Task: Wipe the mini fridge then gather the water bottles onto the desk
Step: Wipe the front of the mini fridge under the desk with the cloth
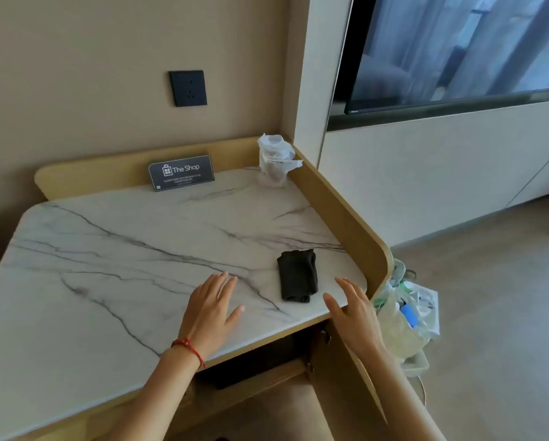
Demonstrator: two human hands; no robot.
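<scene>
Lying near the front right corner of the marble surface, a folded dark cloth is shown between the two hands. The left hand is held flat above the surface, its grip spread and empty. The right hand is placed at the surface's front edge, fingers likewise spread, touching nothing of the cloth. A wrapped cup is seen in the far corner, beside a sign.

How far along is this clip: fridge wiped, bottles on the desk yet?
No finished step shows. The folded black cloth lies on the marble-patterned desk top between the open, empty left hand and right hand. No water bottles stand on the desk; wiping and gathering both look still to do.
</scene>
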